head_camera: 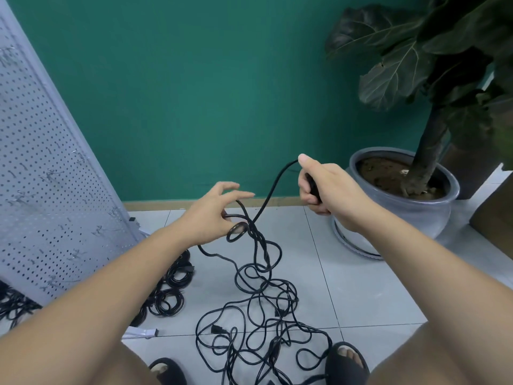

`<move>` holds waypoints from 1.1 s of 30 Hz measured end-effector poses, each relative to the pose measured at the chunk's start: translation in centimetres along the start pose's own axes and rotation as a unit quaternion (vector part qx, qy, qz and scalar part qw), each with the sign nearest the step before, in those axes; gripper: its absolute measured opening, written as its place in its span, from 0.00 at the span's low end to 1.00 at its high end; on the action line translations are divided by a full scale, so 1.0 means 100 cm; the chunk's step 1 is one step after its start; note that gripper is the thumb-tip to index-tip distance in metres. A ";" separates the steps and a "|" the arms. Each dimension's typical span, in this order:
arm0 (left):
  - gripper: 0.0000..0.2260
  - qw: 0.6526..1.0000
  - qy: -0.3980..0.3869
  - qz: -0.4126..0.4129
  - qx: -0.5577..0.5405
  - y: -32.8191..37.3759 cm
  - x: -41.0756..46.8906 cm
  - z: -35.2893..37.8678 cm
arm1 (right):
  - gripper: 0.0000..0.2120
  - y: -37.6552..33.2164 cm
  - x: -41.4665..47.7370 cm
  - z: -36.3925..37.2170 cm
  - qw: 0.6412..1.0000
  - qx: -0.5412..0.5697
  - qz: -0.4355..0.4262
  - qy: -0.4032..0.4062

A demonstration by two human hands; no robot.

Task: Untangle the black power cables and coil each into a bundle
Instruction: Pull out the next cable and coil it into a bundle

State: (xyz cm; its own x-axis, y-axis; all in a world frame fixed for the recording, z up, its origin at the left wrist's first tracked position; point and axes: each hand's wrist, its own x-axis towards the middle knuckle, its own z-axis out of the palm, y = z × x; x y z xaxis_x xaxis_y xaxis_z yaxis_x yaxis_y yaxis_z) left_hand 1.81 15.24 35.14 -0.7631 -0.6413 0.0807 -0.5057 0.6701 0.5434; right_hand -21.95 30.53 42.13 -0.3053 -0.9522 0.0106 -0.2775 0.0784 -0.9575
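A tangle of black power cables lies on the tiled floor between my feet. My right hand grips a black plug end, raised above the floor, and its cable runs down-left to the tangle. My left hand is lifted beside it with a small loop of cable hooked at thumb and curled fingers, its outer fingers spread. Several coiled black bundles lie on the floor under my left forearm.
A leaning perforated metal panel stands at the left with more cables at its foot. A large potted plant stands at the right against the green wall. My sandalled feet flank the tangle. A cardboard box edge shows far right.
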 end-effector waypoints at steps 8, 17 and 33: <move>0.32 0.961 -0.223 -0.066 -0.148 0.020 -0.018 0.011 | 0.26 0.001 0.002 0.008 1.000 -0.020 -0.002 0.004; 0.13 0.984 -0.097 0.015 -0.150 0.034 -0.016 0.025 | 0.26 -0.002 0.003 0.013 1.000 0.028 0.001 0.012; 0.19 0.918 0.078 -0.012 -0.388 0.068 -0.011 0.056 | 0.25 -0.024 -0.017 0.034 0.920 0.367 0.036 -0.131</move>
State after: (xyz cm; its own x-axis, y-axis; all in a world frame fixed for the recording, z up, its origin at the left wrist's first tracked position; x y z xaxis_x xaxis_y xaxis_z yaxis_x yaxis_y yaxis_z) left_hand -3.07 22.61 34.07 -0.6586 -0.7380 0.1467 -0.0356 0.2254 0.9736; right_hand -17.60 30.97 43.47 -0.0426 -0.9983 -0.0391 0.4544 0.0155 -0.8907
